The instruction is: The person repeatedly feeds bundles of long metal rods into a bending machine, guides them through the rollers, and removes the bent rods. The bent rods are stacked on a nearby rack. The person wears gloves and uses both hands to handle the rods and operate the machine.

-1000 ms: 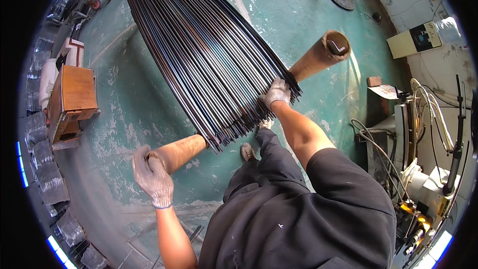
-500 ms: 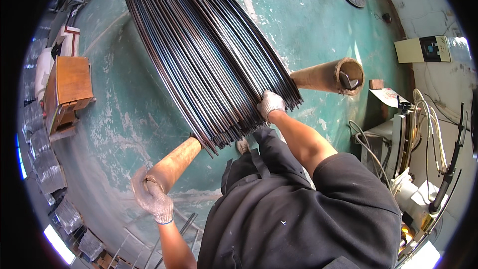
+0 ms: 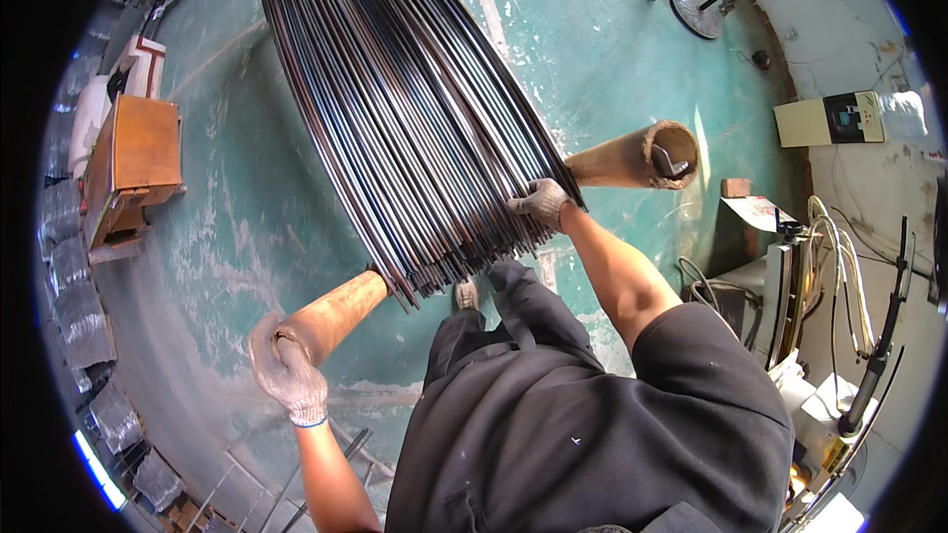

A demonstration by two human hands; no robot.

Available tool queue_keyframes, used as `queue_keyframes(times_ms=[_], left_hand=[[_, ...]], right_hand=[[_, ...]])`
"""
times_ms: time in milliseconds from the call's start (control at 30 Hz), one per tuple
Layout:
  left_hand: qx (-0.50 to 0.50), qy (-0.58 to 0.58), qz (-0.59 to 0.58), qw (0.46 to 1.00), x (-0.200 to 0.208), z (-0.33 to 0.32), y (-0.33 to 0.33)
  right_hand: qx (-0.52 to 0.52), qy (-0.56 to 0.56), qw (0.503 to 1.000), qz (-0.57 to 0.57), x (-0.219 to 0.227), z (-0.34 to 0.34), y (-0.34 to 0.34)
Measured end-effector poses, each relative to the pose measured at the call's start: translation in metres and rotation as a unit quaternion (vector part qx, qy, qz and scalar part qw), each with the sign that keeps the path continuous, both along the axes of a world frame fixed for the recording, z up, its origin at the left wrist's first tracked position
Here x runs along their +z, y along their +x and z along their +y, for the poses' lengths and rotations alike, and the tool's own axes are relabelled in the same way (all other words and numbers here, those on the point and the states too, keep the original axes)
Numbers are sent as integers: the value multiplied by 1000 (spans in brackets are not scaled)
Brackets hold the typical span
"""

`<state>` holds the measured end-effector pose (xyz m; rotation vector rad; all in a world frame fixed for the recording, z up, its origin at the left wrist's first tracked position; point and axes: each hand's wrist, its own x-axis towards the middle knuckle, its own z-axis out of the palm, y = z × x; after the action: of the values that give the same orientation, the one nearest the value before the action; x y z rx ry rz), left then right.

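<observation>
A wide layer of long, thin dark rods (image 3: 405, 118) stretches from the upper edge toward my body. Its near ends are uneven. Beneath it runs a brown cardboard tube, its left part (image 3: 341, 316) and right part (image 3: 617, 158) sticking out on either side. My left hand (image 3: 286, 370), in a pale knit glove, is wrapped round the tube's left end; some fingers are hidden behind it. My right hand (image 3: 541, 202), gloved too, has its fingers closed on rods near the right edge of the layer. A dark angular piece (image 3: 673, 163) shows inside the tube's right opening.
The worn green floor (image 3: 222, 266) lies below. A wooden cabinet (image 3: 148, 143) stands at left. On the right are a machine with hoses (image 3: 834, 247), a cream box (image 3: 828, 120), a brick (image 3: 735, 188) and a round-based stand (image 3: 696, 15). Metal bars (image 3: 326, 479) lie by my left forearm.
My right hand has shifted toward the right edge of the rods and turned, its fingers now pointing left. My left hand keeps its place at the tube end. The whole view has shifted slightly.
</observation>
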<state>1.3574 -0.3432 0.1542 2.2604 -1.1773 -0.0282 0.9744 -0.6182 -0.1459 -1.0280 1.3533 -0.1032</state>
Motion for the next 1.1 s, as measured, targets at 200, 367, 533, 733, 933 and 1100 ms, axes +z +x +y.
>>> queue_keyframes(times_ms=[200,367,533,733,933,1100], left_hand=[[-18,-5,-53,998,-1,11,0],[-132,-109,-165,971,15,12,-24],[-328,-202,-116,916,19,29,-82],[-239,54,407,880,-104,39,-98],[-80,158,746,641,-205,-4,-130],[-23,118,886,447,-218,-31,-194]], right_hand=[[73,-104,985,117,55,16,9],[24,-39,998,-51,61,31,22],[8,-63,995,-72,95,83,40],[61,-150,981,106,162,255,10],[77,-66,951,292,203,552,-112],[34,14,893,448,254,741,-149]])
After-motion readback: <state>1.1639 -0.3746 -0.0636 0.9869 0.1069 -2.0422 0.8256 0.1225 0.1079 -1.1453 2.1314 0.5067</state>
